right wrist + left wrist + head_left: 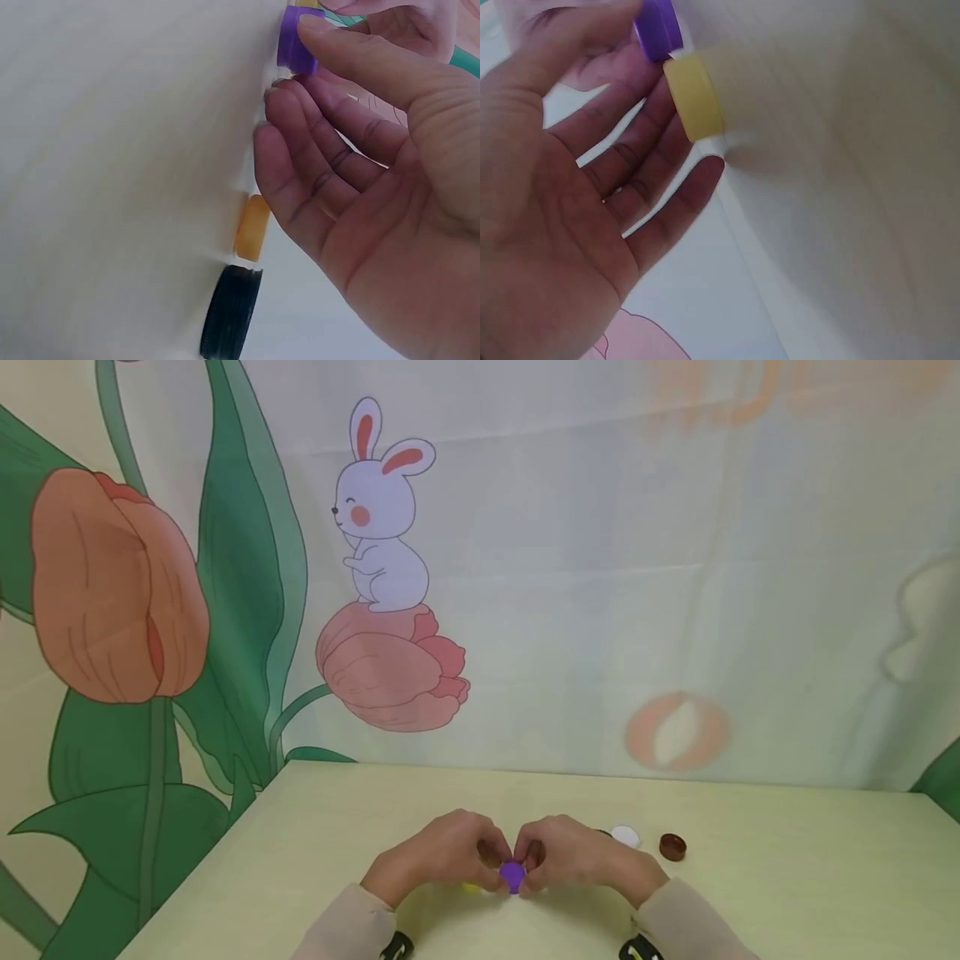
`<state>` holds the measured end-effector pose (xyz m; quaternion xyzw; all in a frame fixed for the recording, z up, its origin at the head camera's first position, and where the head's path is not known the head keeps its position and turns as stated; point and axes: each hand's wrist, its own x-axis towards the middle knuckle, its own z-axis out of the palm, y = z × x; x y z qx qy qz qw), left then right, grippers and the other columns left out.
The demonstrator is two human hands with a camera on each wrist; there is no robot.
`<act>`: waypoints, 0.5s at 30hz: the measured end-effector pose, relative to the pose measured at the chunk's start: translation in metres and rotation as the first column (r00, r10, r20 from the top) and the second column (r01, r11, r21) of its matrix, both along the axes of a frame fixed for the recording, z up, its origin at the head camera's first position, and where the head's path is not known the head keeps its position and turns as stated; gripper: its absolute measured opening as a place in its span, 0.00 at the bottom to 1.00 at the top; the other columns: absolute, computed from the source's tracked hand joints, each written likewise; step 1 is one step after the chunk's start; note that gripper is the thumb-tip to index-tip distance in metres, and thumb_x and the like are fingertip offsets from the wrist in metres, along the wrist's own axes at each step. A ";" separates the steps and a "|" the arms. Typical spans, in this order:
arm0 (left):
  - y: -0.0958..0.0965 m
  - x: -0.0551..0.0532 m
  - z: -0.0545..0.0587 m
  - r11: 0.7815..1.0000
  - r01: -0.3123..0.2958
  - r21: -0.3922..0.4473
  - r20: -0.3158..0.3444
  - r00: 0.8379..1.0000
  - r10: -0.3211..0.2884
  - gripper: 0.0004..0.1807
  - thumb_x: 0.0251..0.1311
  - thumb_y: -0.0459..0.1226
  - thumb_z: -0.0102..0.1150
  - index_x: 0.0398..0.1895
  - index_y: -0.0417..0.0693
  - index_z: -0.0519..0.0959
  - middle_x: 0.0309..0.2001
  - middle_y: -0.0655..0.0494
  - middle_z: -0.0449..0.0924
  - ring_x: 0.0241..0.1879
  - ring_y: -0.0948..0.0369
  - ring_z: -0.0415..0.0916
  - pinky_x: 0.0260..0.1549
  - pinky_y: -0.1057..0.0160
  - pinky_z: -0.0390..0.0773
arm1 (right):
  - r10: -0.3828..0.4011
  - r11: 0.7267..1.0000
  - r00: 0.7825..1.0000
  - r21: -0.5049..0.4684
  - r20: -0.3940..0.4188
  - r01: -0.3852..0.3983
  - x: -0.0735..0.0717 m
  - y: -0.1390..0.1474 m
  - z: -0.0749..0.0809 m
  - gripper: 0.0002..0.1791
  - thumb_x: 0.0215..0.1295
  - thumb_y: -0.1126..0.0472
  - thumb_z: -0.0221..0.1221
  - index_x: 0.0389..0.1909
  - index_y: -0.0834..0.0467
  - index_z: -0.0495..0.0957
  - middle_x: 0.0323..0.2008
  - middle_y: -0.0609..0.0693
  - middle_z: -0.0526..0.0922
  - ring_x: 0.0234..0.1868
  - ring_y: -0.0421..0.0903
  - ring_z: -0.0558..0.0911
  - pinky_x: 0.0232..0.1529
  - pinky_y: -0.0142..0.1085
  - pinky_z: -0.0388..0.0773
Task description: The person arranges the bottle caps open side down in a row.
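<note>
A purple bottle cap is at the middle of the table's near part, between my two hands. My left hand pinches its left side with thumb and forefinger, and the right hand pinches it from the other side. In the right wrist view my thumb lies on the purple cap, with the other fingers loosely bent below. A yellow cap stands close to the left fingertips in the left wrist view; from the head it is mostly hidden by that hand.
Beyond the right hand lie a white cap and a brown cap. The right wrist view shows an orange cap and a black ridged cap on the pale tabletop. A printed cloth hangs behind the table.
</note>
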<state>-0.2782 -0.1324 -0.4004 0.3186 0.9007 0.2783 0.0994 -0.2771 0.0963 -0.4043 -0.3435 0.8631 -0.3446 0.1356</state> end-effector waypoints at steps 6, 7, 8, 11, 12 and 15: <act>0.000 -0.001 0.002 0.999 -0.028 0.024 0.022 0.999 0.028 0.13 0.56 0.48 0.80 0.41 0.56 0.91 0.34 0.73 0.85 0.39 0.69 0.80 0.42 0.66 0.80 | 0.018 1.000 0.999 -0.003 -0.044 -0.019 -0.001 0.005 0.008 0.12 0.58 0.65 0.75 0.40 0.57 0.84 0.32 0.41 0.84 0.34 0.39 0.82 0.38 0.36 0.80; 0.000 -0.001 0.002 0.999 -0.037 0.028 0.024 0.999 0.036 0.14 0.56 0.49 0.80 0.42 0.56 0.91 0.35 0.73 0.85 0.41 0.68 0.81 0.44 0.66 0.80 | 0.015 1.000 0.999 -0.004 -0.049 -0.015 -0.001 0.006 0.010 0.12 0.58 0.65 0.75 0.41 0.57 0.84 0.32 0.41 0.84 0.34 0.40 0.82 0.39 0.36 0.81; 0.000 -0.002 0.002 0.999 -0.043 0.030 0.021 0.999 0.043 0.15 0.57 0.50 0.79 0.43 0.56 0.91 0.36 0.73 0.86 0.43 0.68 0.81 0.46 0.65 0.80 | 0.009 1.000 0.998 -0.008 -0.054 -0.010 -0.002 0.007 0.011 0.12 0.59 0.64 0.75 0.41 0.57 0.84 0.33 0.41 0.84 0.36 0.40 0.82 0.39 0.37 0.81; 0.003 -0.006 0.004 0.997 -0.057 0.056 -0.003 0.998 0.057 0.16 0.59 0.49 0.78 0.47 0.55 0.90 0.41 0.70 0.87 0.48 0.66 0.81 0.51 0.61 0.80 | -0.010 1.000 0.997 -0.025 -0.071 0.008 -0.005 0.012 0.018 0.12 0.61 0.62 0.76 0.42 0.57 0.85 0.35 0.42 0.85 0.39 0.42 0.83 0.42 0.40 0.81; 0.004 -0.007 0.004 0.996 -0.056 0.070 -0.016 0.998 0.058 0.16 0.60 0.48 0.78 0.48 0.53 0.90 0.42 0.68 0.88 0.48 0.66 0.82 0.52 0.61 0.80 | -0.014 0.999 0.997 -0.030 -0.078 0.012 -0.007 0.014 0.020 0.12 0.61 0.62 0.76 0.43 0.57 0.85 0.36 0.43 0.86 0.39 0.42 0.83 0.43 0.40 0.81; 0.008 -0.010 0.003 0.992 -0.052 0.111 -0.058 0.997 0.059 0.16 0.62 0.46 0.77 0.50 0.50 0.90 0.45 0.63 0.89 0.49 0.65 0.83 0.54 0.59 0.81 | -0.032 0.999 0.995 -0.044 -0.098 0.028 -0.011 0.021 0.025 0.12 0.62 0.62 0.75 0.44 0.58 0.85 0.39 0.47 0.86 0.41 0.42 0.84 0.44 0.40 0.82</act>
